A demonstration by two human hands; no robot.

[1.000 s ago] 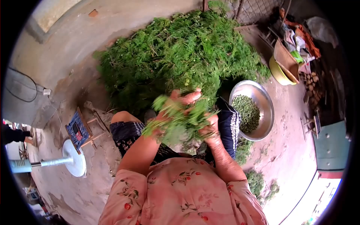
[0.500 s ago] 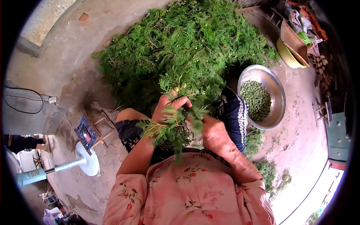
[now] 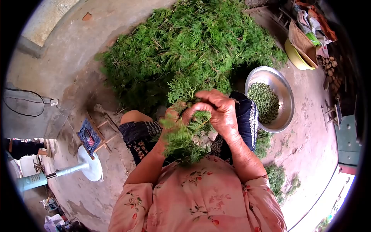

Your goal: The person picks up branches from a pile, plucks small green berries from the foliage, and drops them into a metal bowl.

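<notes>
A leafy evergreen sprig (image 3: pixel 181 135) with flat, scale-like foliage is held above my lap. My left hand (image 3: pixel 171 118) is closed around its stem, and the foliage hides part of the fingers. From the right, my right hand (image 3: pixel 220 112) reaches in with curled fingers, its thumb and fingertips pinching the sprig near the left hand. Whether a small berry or cone sits in that pinch is hidden. Beside my right knee stands a metal bowl (image 3: pixel 286 98), partly filled with small round green cones (image 3: pixel 263 101).
A big heap of cut evergreen branches (image 3: pixel 193 42) lies ahead. To the left are a small folding stool (image 3: pixel 91 137) and a pedestal fan (image 3: pixel 87 164). A yellow basin (image 3: pixel 295 56) with a wicker basket (image 3: pixel 303 42) stands far right. Loose sprigs (image 3: pixel 276 178) lie on the floor.
My right hand has moved up and left to the upper part of the sprig. My left hand still holds the sprig, which has shifted slightly right.
</notes>
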